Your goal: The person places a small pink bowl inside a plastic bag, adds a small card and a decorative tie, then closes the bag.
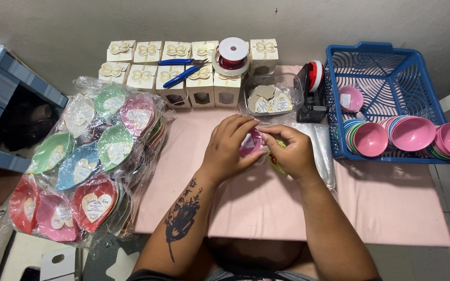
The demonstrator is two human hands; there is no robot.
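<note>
Head view: your left hand (230,148) and right hand (290,151) meet over pink table (266,208). Fingers of both pinch small pink bowl (249,143) between fingertips. Clear plastic bag (320,145) just beyond right fingers; blue basket (386,73) farther right.

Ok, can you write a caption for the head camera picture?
Left hand and right hand hold a small pink bowl over a pink table, beside wrapped leaf-shaped dishes.

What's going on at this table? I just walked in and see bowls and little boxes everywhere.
A person's left hand and right hand together hold a small pink bowl over a pink-covered table. More small bowls are stacked in a blue basket on the right. Wrapped leaf-shaped dishes are piled on the left. Cream gift boxes, blue pliers and a ribbon spool sit at the back.
</note>
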